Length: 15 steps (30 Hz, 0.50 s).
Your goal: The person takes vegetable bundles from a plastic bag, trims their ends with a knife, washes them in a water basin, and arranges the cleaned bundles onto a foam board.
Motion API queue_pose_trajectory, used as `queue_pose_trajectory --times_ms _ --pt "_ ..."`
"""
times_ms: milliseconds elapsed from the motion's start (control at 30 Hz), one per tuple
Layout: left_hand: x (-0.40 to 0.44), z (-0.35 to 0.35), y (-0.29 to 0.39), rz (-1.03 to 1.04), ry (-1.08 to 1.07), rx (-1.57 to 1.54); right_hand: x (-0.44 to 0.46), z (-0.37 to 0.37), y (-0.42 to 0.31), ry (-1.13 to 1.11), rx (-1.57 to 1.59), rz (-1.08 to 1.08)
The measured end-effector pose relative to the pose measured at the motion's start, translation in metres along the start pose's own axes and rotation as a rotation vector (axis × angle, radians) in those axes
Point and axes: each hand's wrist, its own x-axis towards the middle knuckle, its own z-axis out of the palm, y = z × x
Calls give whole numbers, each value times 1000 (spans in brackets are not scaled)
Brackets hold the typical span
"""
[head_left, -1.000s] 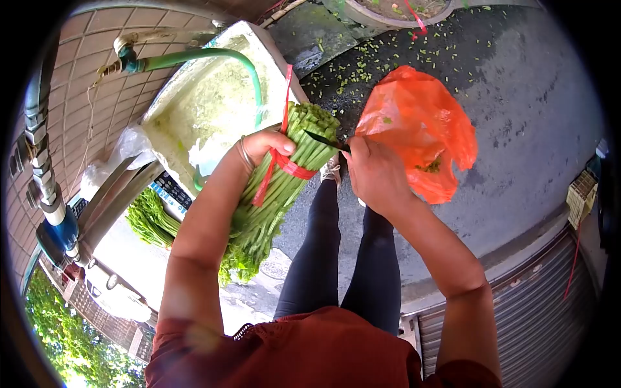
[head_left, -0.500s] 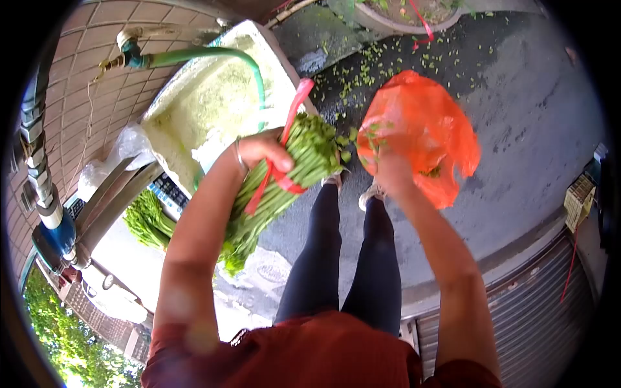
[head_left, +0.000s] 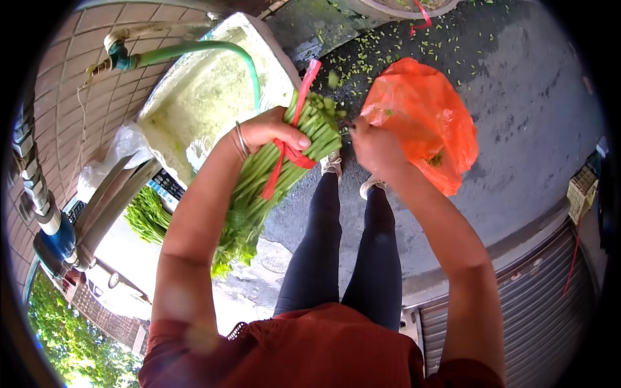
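Note:
My left hand (head_left: 275,131) is closed around a bundle of long-stemmed leafy greens (head_left: 262,178). A red tie (head_left: 297,157) wraps the stems, with one loose end sticking up past my fingers. The cut stem ends point up and to the right, and the leaves hang down to the lower left. My right hand (head_left: 378,150) is closed just right of the stem ends. A small dark tip shows at its fingers, too little to name. Behind that hand, an orange plastic bag (head_left: 424,110) lies spread on the ground with some green bits in it.
A stone sink (head_left: 187,97) stands at the upper left with a green hose (head_left: 213,45) running into it. More greens (head_left: 147,216) lie to the left below it. Chopped stem pieces (head_left: 362,64) litter the wet ground near a round planter (head_left: 401,10). A yellow crate (head_left: 581,194) stands far right.
My right hand has moved from over the orange bag leftward and up to the stem ends. A blurred green piece now shows in the air above the bundle.

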Motion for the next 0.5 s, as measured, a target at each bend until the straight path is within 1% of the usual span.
queue_pose_trajectory --times_ms 33,67,100,133,167,200,233,267,300,333,400,467,500 --pt "-3 3 1 57 -24 -6 -10 18 20 -66 31 123" --pt "-4 5 2 116 -50 -10 -3 13 23 -129 61 246" --pt "-3 -4 2 104 -57 5 -7 8 21 -68 103 231" --pt "-5 -8 -5 65 -71 3 -20 4 12 -101 120 242" --pt "-4 -8 -6 23 -97 -20 -17 -9 0 -106 95 198" --pt "-4 -3 -3 48 -68 1 -3 -22 -6 -81 53 147" --pt "-3 -1 4 40 -62 74 2 -33 -16 38 96 39" --pt "-5 4 8 21 -56 136 4 -39 -20 31 96 44" --pt "-6 9 11 20 -55 135 9 -42 -23 33 90 6" --pt "-6 13 15 47 -45 162 14 -44 -25 39 87 -36" --pt "-4 14 17 70 -39 186 18 -47 -26 26 87 -32" --pt "1 10 18 -29 -29 317 19 -46 -25 25 93 -50" --pt "-2 15 30 -71 -26 377 19 -44 -23 21 97 -49"
